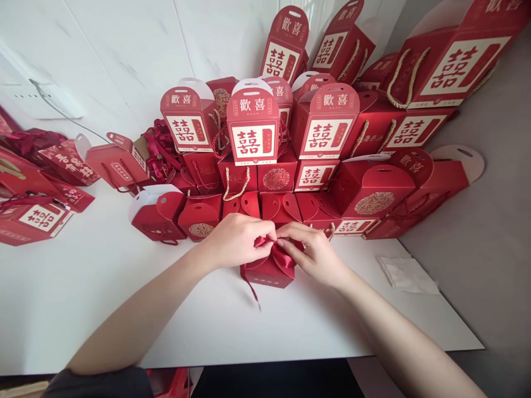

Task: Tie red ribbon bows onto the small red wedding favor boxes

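Note:
A small red gift box (269, 273) stands on the white table (83, 298) just in front of me. A dark red satin ribbon (279, 254) lies over its top, with one tail hanging down the front. My left hand (237, 239) pinches the ribbon from the left. My right hand (312, 250) pinches it from the right, fingertips meeting the left hand's above the box.
Behind the box stands a stack of many red paper gift boxes (253, 132) with rope handles, reaching up the wall. More red boxes (39, 218) and ribbons lie at the left. A clear plastic bag (405, 273) lies at the right, near the table's edge.

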The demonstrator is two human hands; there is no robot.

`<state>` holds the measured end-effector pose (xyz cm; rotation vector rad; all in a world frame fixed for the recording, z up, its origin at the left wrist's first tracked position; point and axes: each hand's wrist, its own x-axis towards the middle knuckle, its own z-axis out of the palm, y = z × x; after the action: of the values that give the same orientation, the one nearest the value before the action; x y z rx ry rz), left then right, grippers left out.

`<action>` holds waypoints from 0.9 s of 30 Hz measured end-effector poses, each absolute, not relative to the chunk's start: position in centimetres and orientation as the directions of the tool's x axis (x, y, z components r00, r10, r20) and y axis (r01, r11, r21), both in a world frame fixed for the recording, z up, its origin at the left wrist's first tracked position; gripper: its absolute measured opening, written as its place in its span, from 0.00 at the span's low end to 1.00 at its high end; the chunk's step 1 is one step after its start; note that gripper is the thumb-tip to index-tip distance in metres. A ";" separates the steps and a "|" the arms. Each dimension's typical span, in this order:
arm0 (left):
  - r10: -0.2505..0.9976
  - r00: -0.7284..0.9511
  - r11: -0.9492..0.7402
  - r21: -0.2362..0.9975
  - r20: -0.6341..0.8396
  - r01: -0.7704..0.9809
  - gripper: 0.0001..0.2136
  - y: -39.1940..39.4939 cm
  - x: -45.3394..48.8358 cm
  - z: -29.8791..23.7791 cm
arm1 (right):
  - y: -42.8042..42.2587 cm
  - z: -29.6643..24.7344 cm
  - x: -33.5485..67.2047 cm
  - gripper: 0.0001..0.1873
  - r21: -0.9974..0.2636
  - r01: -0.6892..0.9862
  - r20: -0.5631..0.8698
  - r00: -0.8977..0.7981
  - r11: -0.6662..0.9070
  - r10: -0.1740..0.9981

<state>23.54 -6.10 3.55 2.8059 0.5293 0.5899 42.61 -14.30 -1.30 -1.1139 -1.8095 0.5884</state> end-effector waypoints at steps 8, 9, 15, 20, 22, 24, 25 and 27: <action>0.289 0.729 -0.952 0.265 0.621 0.151 0.03 -6.3 23.0 -0.4 | -14.4 -1.2 42.7 0.09 -0.710 0.454 0.506 -0.203 0.538 0.838; 0.275 0.725 -0.956 0.260 0.632 0.136 0.03 -6.4 22.9 -0.5 | -14.4 -1.2 42.7 0.08 -0.702 0.474 0.518 -0.173 0.532 0.838; 0.235 0.720 -0.963 0.257 0.653 0.081 0.04 -6.0 23.0 -0.9 | -14.6 -1.3 42.8 0.13 -0.836 0.373 0.388 -0.117 0.402 0.914; 0.220 0.725 -0.964 0.259 0.653 0.059 0.04 -5.9 23.0 -1.1 | -14.5 -1.5 43.1 0.08 -0.898 0.259 0.340 -0.105 0.356 0.934; 0.217 0.722 -0.965 0.257 0.657 0.055 0.03 -5.9 23.0 -1.0 | -14.5 -1.4 43.1 0.07 -0.905 0.251 0.326 -0.106 0.342 0.940; 0.219 0.720 -0.966 0.252 0.659 0.063 0.03 -5.9 23.0 -1.0 | -14.6 -1.2 43.0 0.10 -0.898 0.257 0.326 -0.159 0.357 0.932; 0.219 0.719 -0.966 0.249 0.660 0.066 0.03 -5.9 23.0 -1.0 | -14.6 -1.1 42.9 0.11 -0.890 0.266 0.331 -0.184 0.371 0.926; 0.216 0.714 -0.968 0.242 0.665 0.068 0.04 -6.0 23.1 -0.9 | -14.7 -1.1 42.8 0.09 -0.879 0.283 0.344 -0.180 0.384 0.921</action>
<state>23.06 -6.00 -0.90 2.7204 0.2279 1.0932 42.80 -14.68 -1.07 -1.0741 -1.6878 0.8373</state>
